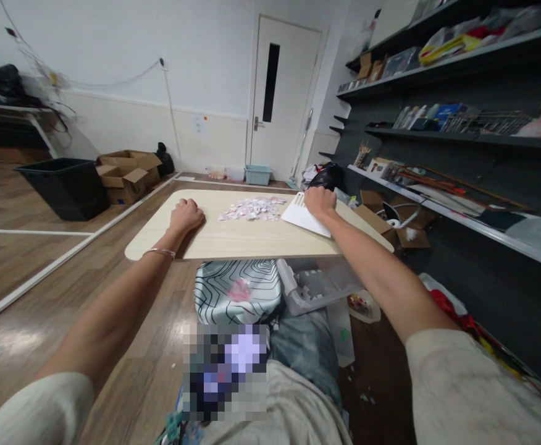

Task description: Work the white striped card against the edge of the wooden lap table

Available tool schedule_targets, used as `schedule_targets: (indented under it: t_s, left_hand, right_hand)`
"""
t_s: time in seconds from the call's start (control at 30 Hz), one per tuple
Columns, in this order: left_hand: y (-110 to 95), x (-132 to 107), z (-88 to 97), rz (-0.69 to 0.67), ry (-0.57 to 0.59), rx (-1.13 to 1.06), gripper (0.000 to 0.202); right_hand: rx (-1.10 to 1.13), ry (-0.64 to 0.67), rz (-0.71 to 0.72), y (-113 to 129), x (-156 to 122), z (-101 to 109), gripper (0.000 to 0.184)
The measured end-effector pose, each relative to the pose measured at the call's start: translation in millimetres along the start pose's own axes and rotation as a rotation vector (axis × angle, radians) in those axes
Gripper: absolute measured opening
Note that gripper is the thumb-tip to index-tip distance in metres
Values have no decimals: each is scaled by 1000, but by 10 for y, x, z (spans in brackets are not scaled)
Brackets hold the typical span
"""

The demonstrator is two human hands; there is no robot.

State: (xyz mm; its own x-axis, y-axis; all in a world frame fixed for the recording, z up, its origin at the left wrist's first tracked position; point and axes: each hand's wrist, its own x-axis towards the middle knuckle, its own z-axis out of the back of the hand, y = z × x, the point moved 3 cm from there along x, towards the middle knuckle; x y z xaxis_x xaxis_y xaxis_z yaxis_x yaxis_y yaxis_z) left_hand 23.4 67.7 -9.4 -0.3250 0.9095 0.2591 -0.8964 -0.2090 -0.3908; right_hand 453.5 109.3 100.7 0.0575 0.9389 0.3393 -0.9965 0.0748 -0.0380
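Clamping the white card (304, 216), right hand (320, 201) sits right of the scrap pile (254, 209) on the bench (252, 245), card between. Left hand (186, 215): left of pile (curled, can't tell if empty).

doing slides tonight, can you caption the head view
Left hand at a pale table, right hand on a white sheet, a pile of small pieces between them.

The person wears a pale beige top (293, 408), creased at the front, with short, loose sleeves (465, 383). Trousers (310, 343) are faded blue-grey and wrinkled. A thin, silver-coloured bangle (160, 252) encircles the left wrist. Left hand (186, 215) and right hand (320, 201) are bare.
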Motion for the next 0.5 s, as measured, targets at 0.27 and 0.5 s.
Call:
schedule_targets:
  t_s: [0.27, 0.5]
  left_hand:
    - [-16, 0, 16, 0, -3, -25, 67]
    - [-23, -23, 30, 4, 2, -35, 69]
  right_hand:
    - [-75, 11, 108, 58, -66, -46, 61]
    - [-64, 73, 85, -293, -396, -356, 67]
